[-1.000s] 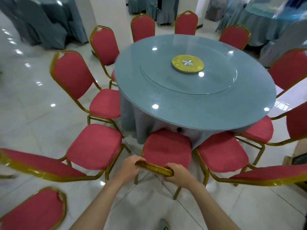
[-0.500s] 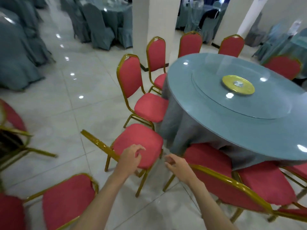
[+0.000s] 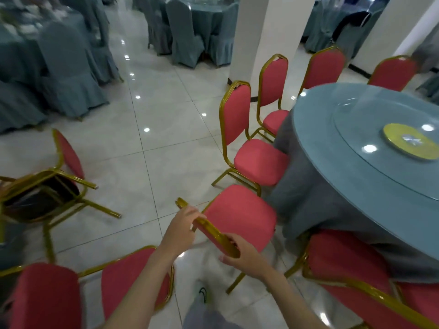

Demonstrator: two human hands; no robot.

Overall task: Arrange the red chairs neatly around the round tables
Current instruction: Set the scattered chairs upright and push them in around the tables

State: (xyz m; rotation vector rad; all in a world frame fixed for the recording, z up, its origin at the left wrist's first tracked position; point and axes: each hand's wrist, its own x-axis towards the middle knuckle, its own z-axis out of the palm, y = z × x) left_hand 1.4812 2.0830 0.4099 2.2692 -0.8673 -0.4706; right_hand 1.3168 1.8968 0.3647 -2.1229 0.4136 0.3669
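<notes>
Gold-framed, red-seated, the chair (image 3: 240, 217) stands just beside the round bench (image 3: 344, 176), seat toward its cloth. The left hand (image 3: 180, 231) and right hand (image 3: 244, 256) grip its top rail, set apart. This looks like the squaring step. The next move likely calls for a straight push inward, matching the neighbour chair (image 3: 259, 160).

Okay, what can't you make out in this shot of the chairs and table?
Head view:
Round table: right part cut off by the frame edge.
Held chair: backrest face edge-on, its rail gripped by left hand and right hand.
Tipped chairs at left: blurred, cut by the edge; count unclear.
</notes>
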